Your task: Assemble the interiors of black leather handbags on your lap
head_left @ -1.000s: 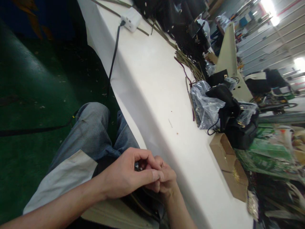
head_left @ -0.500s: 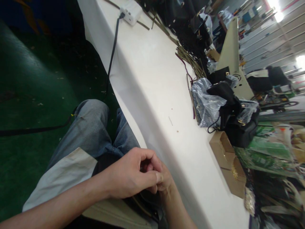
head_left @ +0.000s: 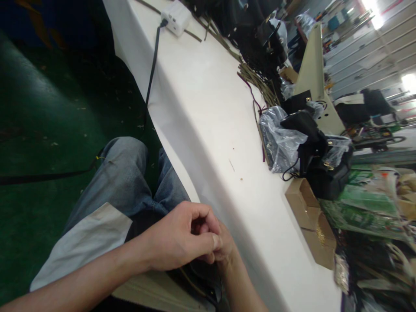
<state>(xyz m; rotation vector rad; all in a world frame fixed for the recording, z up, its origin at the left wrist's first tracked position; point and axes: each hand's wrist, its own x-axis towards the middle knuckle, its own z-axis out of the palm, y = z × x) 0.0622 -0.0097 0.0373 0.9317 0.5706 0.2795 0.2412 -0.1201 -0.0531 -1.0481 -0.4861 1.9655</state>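
Note:
Both my hands meet over my lap, just below the near edge of the white table [head_left: 208,108]. My left hand [head_left: 175,238] is curled, its fingers pinched together against my right hand [head_left: 225,249]. My right hand is mostly hidden behind the left, fingers closed. Whatever small thing they work on is hidden between the fingers. Under the hands lies a dark item with a thin cord or strap [head_left: 195,284] on my lap. My knees in blue jeans [head_left: 123,177] are to the left.
A white power strip [head_left: 175,17] with a black cable [head_left: 152,69] sits at the table's far end. Olive straps [head_left: 256,82], a clear plastic bag [head_left: 279,143], black bags [head_left: 321,164] and brown cardboard boxes [head_left: 305,208] line the right side. Green floor lies left.
My right hand has slipped further under the left, and its fingers show less than before. The view has shifted slightly; nothing on the table has moved.

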